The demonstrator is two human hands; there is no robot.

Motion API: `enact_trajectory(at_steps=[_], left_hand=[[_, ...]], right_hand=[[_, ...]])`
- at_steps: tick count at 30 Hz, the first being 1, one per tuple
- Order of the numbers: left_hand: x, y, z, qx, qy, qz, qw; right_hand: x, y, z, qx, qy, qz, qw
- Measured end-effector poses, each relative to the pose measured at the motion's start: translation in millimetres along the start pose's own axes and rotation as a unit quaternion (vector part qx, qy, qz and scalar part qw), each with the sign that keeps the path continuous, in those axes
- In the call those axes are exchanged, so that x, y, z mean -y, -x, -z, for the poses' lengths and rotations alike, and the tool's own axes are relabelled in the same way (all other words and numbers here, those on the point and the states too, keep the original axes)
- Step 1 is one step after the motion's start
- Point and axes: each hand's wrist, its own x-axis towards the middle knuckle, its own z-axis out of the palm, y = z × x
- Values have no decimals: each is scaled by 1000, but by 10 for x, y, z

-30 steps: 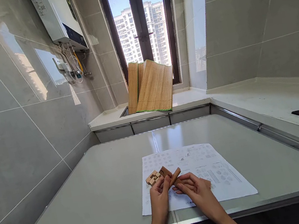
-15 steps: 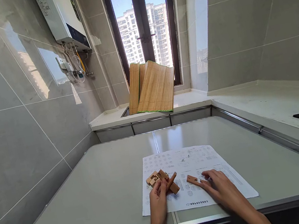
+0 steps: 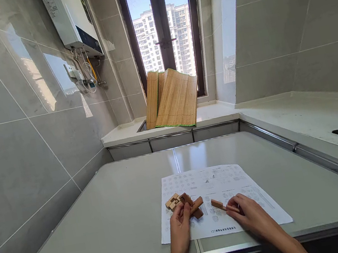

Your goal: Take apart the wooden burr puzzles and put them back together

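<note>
While left hand (image 3: pixel 179 226) grips joined blocks (image 3: pixel 192 204), right hand (image 3: pixel 249 213) pinches wooden piece (image 3: pixel 219 205).

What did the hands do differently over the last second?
The right hand left the wooden cluster, moved right and took hold of a separate wooden piece on the printed sheet. The left hand kept its grip on the cluster; the sheet stayed put.

Printed sheet (image 3: pixel 231 185): rows of small diagrams and fine print, too small to read.
Sheet's near edge: short dark mark, illegible.
Water heater (image 3: pixel 70 19): label panel and dark front strip, lettering blurred, no brand legible.
Wooden pieces (image 3: pixel 185 202): no markings visible.
Readable text overall: none.
</note>
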Motion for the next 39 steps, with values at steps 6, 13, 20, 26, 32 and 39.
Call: enact_trajectory(at_steps=[6,13,20,26,32,39], left_hand=[[-87,77,-39,9,-17,-11,1000],[-12,47,-48,29,-55,-29,998],[18,24,-25,51,-41,-33,997],[-3,32,-29,40,-36,-24,998],[-71,58,-16,42,-25,-10,999],[-79,58,-15,60,-7,2,998]], right_hand=[[125,42,50,-1,-128,-6,992],[537,161,-140,71,-553,-104,824],[786,227,-295,76,-679,-161,712],[795,203,-305,84,-740,-188,640],[799,209,-282,106,-778,-178,593],[822,187,-294,103,-809,-201,544]])
